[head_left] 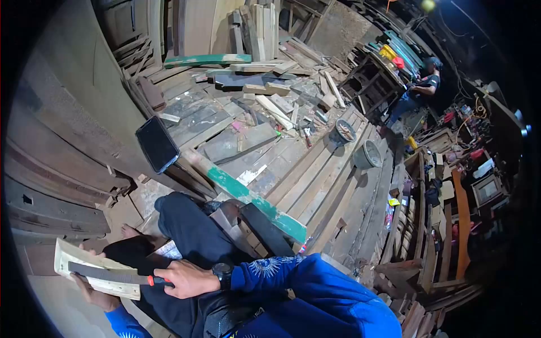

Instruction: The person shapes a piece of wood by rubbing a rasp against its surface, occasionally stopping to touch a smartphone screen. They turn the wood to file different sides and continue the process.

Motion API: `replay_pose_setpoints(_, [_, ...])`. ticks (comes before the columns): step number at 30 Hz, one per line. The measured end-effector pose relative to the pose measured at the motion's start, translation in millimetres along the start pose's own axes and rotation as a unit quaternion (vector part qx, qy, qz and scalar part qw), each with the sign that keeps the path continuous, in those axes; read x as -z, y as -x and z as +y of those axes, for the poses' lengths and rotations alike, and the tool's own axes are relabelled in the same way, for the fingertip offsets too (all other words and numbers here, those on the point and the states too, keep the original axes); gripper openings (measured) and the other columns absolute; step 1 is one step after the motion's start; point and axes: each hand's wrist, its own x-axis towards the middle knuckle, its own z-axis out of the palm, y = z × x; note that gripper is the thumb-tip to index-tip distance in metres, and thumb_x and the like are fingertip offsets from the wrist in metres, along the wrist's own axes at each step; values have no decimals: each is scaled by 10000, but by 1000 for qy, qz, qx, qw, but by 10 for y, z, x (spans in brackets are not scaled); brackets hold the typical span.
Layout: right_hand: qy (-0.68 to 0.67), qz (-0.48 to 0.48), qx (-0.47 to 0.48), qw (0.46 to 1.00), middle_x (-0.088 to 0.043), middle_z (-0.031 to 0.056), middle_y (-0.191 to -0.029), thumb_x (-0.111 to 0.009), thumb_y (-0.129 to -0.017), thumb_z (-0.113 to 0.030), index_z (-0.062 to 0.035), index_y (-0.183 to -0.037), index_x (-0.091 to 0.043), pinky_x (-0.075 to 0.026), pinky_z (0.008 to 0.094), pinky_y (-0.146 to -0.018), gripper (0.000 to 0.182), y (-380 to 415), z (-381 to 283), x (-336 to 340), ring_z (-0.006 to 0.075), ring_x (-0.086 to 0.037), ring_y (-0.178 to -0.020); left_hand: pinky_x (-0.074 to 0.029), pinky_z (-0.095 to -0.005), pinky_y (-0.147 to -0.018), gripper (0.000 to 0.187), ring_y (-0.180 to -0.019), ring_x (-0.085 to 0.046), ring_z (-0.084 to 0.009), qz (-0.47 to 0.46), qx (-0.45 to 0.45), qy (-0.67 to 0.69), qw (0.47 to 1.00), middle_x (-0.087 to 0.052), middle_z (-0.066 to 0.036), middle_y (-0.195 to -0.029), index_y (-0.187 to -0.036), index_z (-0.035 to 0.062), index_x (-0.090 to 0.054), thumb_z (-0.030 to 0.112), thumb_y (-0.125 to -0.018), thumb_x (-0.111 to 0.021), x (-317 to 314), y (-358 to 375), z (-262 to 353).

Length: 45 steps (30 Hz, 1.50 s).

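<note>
Low at the left, my left hand grips a pale, slightly curved wooden board from beneath, its fingertips showing past the far edge. The board is tilted over my lap. My right hand, with a black watch on the wrist, is closed round the red and black handle of a rasp. The long, dark blade lies along the face of the board and reaches close to my left hand. Fine detail of the blade's teeth cannot be made out.
A phone stands propped near my knee, beside a green-painted plank. Offcuts litter the floor ahead. Two buckets stand on the planks to the right. Another person works at the far right, near a bench.
</note>
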Motion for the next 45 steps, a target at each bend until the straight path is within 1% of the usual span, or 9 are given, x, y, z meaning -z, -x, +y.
replay_pose_setpoints(10, [12, -18, -17, 1000, -616, 228, -744, -702, -806, -166, -20, -1163, -606, -486, 531, -685, 398, -52, -53, 39, 437, -618, -735, -461, -415, -1066, 746, -1150, -578, -298, -93, 41, 40, 994, -550, -186, -1294, -1573, -9, -304, 556, -1086, -307, 185, -57, 11])
replay_pose_setpoints(15, [30, 7, 16, 999, -625, 235, -715, -703, -792, -152, 9, -1129, -606, -502, 541, -690, 387, 0, 8, -40, 455, -631, -738, -483, -418, -1037, 736, -1116, -609, -302, 18, 7, 26, 999, -573, -178, -1273, -1564, -12, -315, 546, -1084, -328, 115, -66, 122])
replay_pose_setpoints(19, [14, 8, 6, 1000, -632, 240, -708, -686, -804, -166, -1, -1156, -606, -515, 544, -681, 397, -10, -20, -47, 454, -635, -702, -519, -441, -993, 751, -1118, -649, -332, -88, 19, 6, 996, -602, -206, -1271, -1561, -13, -319, 541, -1064, -417, 69, 0, -103])
replay_pose_setpoints(27, [27, -35, 31, 999, -594, 230, -588, -639, -873, -182, -5, -1102, -562, -524, 551, -610, 300, -61, -81, 24, 471, -635, -607, -576, -470, -955, 679, -1170, -622, -312, -52, 96, -71, 991, -542, -192, -1388, -1497, -57, -393, 326, -967, -579, 32, 16, -99])
replay_pose_setpoints(31, [74, -32, 53, 995, -645, 217, -674, -675, -911, -279, -26, -1087, -593, -532, 515, -619, 319, -96, -139, 119, 445, -662, -658, -585, -459, -913, 639, -1050, -688, -362, 27, 24, -42, 998, -636, -217, -1242, -1471, -46, -439, 306, -951, -562, -141, 20, -94])
replay_pose_setpoints(33, [77, 20, 46, 996, -687, 179, -768, -727, -903, -279, -39, -983, -656, -545, 473, -639, 263, -88, -244, 254, 393, -689, -704, -581, -440, -895, 635, -1030, -705, -376, -13, 73, -57, 996, -673, -221, -1153, -1474, -32, -452, 329, -960, -544, -86, 23, 2])
replay_pose_setpoints(37, [167, 282, 171, 929, -682, 115, -865, -766, -843, -141, -65, -896, -681, -544, 440, -756, 126, -285, -377, 856, 328, -680, -848, -580, -430, -890, 632, -1037, -706, -351, 9, 73, -52, 996, -676, -205, -1139, -1481, -28, -450, 339, -972, -522, -61, 4, 21])
replay_pose_setpoints(41, [296, 356, 138, 875, -567, 221, -1246, -746, -866, -174, -33, -1085, -676, -464, 509, -974, 269, -644, -313, 1477, 427, -549, -1158, -582, -423, -878, 635, -1015, -711, -343, 8, 63, -42, 997, -682, -197, -1129, -1475, -40, -449, 326, -961, -524, -26, -13, -2])
replay_pose_setpoints(45, [347, 363, 80, 861, -426, 308, -1406, -667, -959, -372, -56, -1260, -637, -373, 562, -1086, 438, -938, -98, 1684, 484, -430, -1309, -587, -412, -855, 645, -988, -717, -331, 8, 48, -66, 997, -688, -191, -1109, -1465, -53, -451, 312, -942, -544, -44, -17, 12])
